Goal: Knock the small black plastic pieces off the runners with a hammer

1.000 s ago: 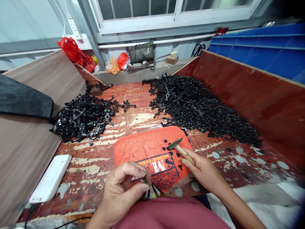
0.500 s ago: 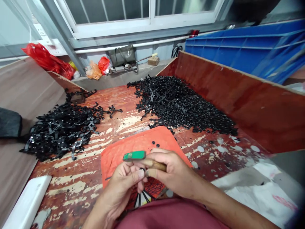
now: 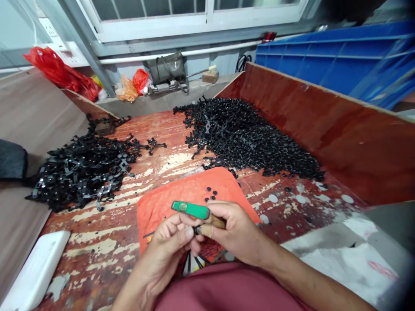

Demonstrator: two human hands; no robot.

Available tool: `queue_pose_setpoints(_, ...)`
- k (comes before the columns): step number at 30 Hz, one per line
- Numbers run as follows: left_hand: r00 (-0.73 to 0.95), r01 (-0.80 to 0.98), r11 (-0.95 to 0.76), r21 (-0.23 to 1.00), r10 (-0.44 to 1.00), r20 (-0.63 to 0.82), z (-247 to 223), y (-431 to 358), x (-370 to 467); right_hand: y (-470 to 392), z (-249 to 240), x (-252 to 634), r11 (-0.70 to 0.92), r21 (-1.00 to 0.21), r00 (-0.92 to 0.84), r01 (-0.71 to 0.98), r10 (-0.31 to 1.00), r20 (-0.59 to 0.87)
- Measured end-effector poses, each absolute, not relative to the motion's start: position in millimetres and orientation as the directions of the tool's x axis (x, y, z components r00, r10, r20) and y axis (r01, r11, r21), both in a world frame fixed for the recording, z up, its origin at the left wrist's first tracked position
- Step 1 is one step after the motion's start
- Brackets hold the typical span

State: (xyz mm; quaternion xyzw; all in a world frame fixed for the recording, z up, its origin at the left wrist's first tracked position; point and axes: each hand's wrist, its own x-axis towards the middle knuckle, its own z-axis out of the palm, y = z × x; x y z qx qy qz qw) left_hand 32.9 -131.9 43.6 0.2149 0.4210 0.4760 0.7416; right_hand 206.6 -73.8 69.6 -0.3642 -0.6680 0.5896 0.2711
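Observation:
My right hand (image 3: 238, 226) is closed round the wooden handle of a small hammer (image 3: 191, 210) with a green head, which points to the left above my left fingers. My left hand (image 3: 170, 239) pinches a small black part (image 3: 196, 230) between thumb and fingertips, close under the hammer; fingers partly hide it, so its exact kind is unclear. The right thumb and fingertips are right beside that part. Beneath both hands lies an orange mat (image 3: 175, 196) with a printed pattern. Several small black discs (image 3: 214, 192) rest on it just beyond my right hand.
Linked black pieces are heaped at the left (image 3: 84, 168); a larger heap of black parts (image 3: 246, 138) lies at the right against a red-brown board (image 3: 311, 125). A white oblong object (image 3: 39, 268) is at front left. White sacking (image 3: 340, 263) lies front right, a blue crate (image 3: 324, 60) behind.
The hammer head has shifted a little right and turned, its right end lower. More black discs show on the mat beside my right hand. My left hand still pinches the small black part.

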Motion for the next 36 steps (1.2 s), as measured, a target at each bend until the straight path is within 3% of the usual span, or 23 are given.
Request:
queue_pose_setpoints(4, 0.01, -0.296, 0.444, 0.846, 0.887, -0.462, 30.7, -163.0, 11.9, -84.7, 67.2, 208.5, 0.145, -0.953, -0.664, 0.267, 0.744, -0.073)
queue_pose_setpoints(7, -0.219, 0.054, 0.374, 0.926, 0.909, -0.355, 13.5, -189.6, -6.2, -95.9, 56.6, 213.6, 0.214, -0.894, -0.678, 0.394, 0.725, -0.125)
queue_pose_setpoints(10, -0.33, 0.446, 0.278, 0.851, 0.934, -0.132, 0.3, -204.2, -11.8, -107.2, 38.7, 216.2, 0.239, -0.834, -0.678, 0.497, 0.707, -0.202)
queue_pose_setpoints(12, -0.329, 0.576, 0.22, 0.788, 0.944, -0.023, -3.9, -205.6, -8.4, -113.4, 27.6, 215.3, 0.241, -0.803, -0.661, 0.545, 0.712, -0.235)
queue_pose_setpoints(15, -0.293, 0.635, 0.153, 0.757, 0.955, 0.053, -4.9, -202.5, -1.9, -118.5, 19.7, 213.1, 0.245, -0.793, -0.651, 0.558, 0.722, -0.235)
queue_pose_setpoints(25, -0.213, 0.738, 0.084, 0.669, 0.97, 0.113, -17.5, -213.9, -5.6, -129.0, 24.0, 221.2, 0.255, -0.812, -0.681, 0.524, 0.699, -0.22)
queue_pose_setpoints(32, -0.193, 0.787, 0.026, 0.616, 0.959, 0.207, -27.9, -219.1, 0.3, -141.3, 24.5, 223.6, 0.293, -0.84, -0.718, 0.458, 0.679, -0.155)
queue_pose_setpoints(36, -0.201, 0.796, -0.016, 0.604, 0.936, 0.29, -32.3, -221.2, 3.8, -147.1, 22.2, 219.6, 0.396, -0.806, -0.705, 0.44, 0.709, -0.036)
